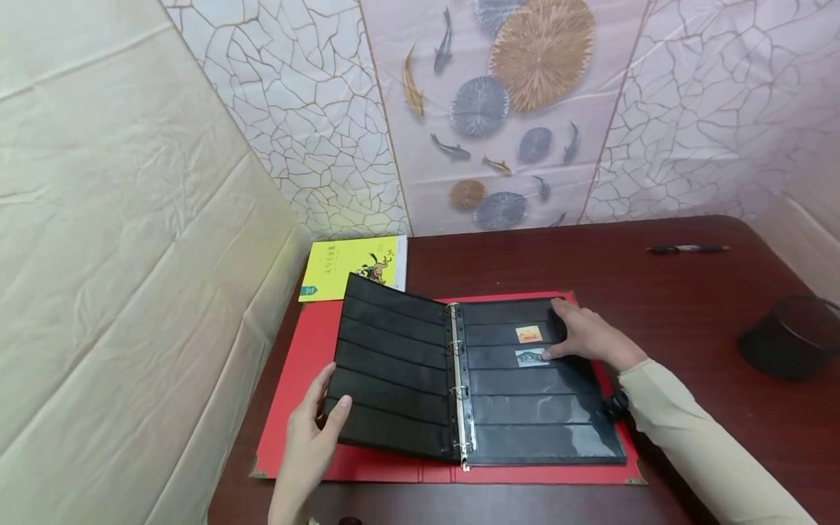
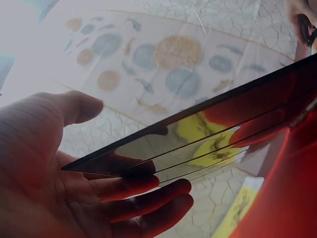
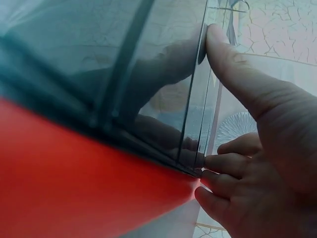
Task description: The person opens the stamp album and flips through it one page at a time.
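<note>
A red ring binder [image 1: 298, 350] lies spread on the table with black pocket pages. The left black page [image 1: 394, 372] is lifted at a tilt. My left hand [image 1: 313, 423] is at its outer edge, fingers under the page and thumb raised above it, apart from it in the left wrist view. On the right page [image 1: 525, 408] an orange stamp [image 1: 529, 334] sits above a grey-blue stamp [image 1: 530, 357]. My right hand [image 1: 593, 335] rests at that page's outer edge; its thumb touches the page by the grey-blue stamp, and its fingertips [image 3: 210, 161] meet the edge.
Metal rings [image 1: 458, 390] run down the binder's middle. A yellow book [image 1: 335, 266] lies behind the binder at the left. Toward the right are a pen [image 1: 687, 249] and a dark round container [image 1: 787, 339]. Patterned cloth hangs behind the table.
</note>
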Demonstrator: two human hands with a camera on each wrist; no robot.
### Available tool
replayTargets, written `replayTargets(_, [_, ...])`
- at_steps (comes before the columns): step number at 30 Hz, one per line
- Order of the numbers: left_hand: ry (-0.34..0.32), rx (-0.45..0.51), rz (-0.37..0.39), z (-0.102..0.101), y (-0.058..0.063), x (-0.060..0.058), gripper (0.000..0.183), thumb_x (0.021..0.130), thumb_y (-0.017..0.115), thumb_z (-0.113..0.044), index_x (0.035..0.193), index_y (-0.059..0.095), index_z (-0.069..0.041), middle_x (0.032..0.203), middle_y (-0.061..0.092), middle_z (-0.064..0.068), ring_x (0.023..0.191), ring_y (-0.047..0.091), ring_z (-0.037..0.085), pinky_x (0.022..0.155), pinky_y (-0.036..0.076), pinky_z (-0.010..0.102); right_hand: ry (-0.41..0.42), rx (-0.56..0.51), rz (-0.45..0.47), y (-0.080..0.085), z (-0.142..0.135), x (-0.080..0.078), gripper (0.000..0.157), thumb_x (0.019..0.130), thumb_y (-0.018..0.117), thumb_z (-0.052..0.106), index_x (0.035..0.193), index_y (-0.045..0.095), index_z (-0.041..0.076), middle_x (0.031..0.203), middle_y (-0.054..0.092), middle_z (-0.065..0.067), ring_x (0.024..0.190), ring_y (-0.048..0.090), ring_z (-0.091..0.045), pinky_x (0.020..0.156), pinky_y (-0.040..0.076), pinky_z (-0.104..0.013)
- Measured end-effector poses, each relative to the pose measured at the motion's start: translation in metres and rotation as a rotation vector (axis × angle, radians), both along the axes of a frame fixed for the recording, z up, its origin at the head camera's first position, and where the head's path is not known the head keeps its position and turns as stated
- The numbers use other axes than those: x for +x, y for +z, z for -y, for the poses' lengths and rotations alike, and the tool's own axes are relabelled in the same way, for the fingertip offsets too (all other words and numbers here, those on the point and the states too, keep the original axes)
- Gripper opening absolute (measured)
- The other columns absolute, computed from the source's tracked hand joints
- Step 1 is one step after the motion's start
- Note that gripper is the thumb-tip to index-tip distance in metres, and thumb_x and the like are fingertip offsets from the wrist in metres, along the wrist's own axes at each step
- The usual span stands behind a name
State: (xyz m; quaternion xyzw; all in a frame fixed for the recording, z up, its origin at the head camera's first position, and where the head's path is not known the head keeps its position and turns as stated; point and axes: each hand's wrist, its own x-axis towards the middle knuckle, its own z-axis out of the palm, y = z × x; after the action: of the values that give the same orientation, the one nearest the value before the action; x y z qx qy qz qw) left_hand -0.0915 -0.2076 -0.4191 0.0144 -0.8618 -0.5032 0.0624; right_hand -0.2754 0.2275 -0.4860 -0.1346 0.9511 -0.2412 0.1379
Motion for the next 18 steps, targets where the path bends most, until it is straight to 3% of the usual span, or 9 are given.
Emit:
replayTargets(9, [0.053,-0.053,0.075,0.010,-0.018,-0.001,0.065,0.101,0.068,-0.027,0.158,0.041,-0.008,0.159,0.043,0.023,0.146,0.043,0.044,0.111,0.041,0.064,0.011,0.034,-0.024,0.000,0.000,-0.004,0.113,0.075,0.093,0.039,0.154,0.031,-0.014,0.157,0.035,-0.038,0.137,0.044,-0.052,0.111,0.039,-0.067])
replayTargets(18, [0.072,-0.111,0.148,0.014,-0.033,-0.006,0.073,0.097,0.073,-0.027,0.157,0.039,-0.002,0.159,0.042,0.027,0.144,0.044,0.048,0.112,0.040,0.065,0.013,0.003,-0.028,0.003,0.001,0.001,0.105,0.077,0.092,0.034,0.152,0.036,-0.014,0.152,0.041,-0.038,0.129,0.049,-0.050,0.109,0.040,-0.066])
